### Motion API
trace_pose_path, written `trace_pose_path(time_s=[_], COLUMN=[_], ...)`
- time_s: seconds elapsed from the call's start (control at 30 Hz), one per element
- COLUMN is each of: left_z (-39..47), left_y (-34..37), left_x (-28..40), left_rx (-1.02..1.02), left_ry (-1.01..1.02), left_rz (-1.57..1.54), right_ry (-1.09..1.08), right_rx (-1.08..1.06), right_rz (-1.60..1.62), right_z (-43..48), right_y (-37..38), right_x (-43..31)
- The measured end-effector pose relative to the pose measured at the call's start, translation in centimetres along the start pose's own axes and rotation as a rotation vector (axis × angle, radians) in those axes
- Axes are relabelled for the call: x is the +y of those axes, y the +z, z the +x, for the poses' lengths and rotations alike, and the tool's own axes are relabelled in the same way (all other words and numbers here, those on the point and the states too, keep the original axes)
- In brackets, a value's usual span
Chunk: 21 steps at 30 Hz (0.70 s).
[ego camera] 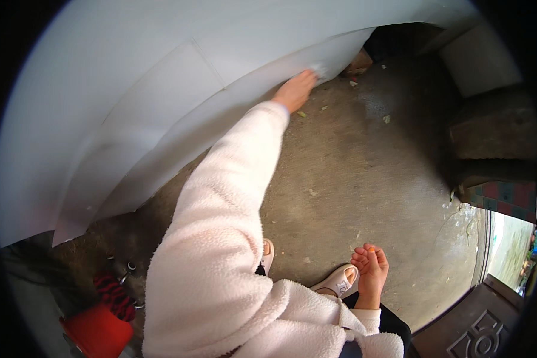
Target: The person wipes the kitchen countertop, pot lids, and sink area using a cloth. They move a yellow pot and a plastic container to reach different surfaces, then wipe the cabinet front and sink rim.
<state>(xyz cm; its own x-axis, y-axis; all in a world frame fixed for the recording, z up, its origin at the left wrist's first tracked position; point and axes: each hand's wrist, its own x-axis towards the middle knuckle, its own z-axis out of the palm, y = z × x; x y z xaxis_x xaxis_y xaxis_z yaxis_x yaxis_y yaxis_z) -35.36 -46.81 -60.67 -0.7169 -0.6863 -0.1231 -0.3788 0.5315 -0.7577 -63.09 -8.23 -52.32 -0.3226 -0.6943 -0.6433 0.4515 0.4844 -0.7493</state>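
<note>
My left hand (296,89) reaches out on a fleecy pale sleeve (232,170) to the lower part of a large white sheet-like panel (161,89). Its fingers lie at the panel's surface, where a bright white patch (321,69) is blurred; whether that is a cloth or a glare I cannot tell. Low in front of my body is my right hand (371,274), fingers curled in towards the thumb, with nothing visible in it. An orange mark shows on the thumbnail. Under it, a pale slipper (339,281) rests on the concrete floor (340,188).
A brick (359,62) lies by the panel's far end. Blocky pieces (492,129) stand along the right side, near a checkered tile surface (505,197). A brown door with raised ornament (479,331) is at lower right. Something red (99,331) stands at lower left.
</note>
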Motion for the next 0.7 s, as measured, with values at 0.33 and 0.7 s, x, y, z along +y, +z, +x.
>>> trace_pose_path(time_s=[0.33, 0.7], left_z=[-40.3, -16.2], left_y=[7.2, 11.3], left_x=[7.0, 10.5], left_rx=[-0.064, 0.078], left_ry=[-0.728, -2.335], left_rz=[-0.807, -2.277], right_ry=[0.031, -0.012], right_rx=[0.057, -0.049], right_rz=[0.026, -0.128], right_z=[1.0, -0.7], right_y=[-0.8, 2.3], right_x=[1.7, -0.5])
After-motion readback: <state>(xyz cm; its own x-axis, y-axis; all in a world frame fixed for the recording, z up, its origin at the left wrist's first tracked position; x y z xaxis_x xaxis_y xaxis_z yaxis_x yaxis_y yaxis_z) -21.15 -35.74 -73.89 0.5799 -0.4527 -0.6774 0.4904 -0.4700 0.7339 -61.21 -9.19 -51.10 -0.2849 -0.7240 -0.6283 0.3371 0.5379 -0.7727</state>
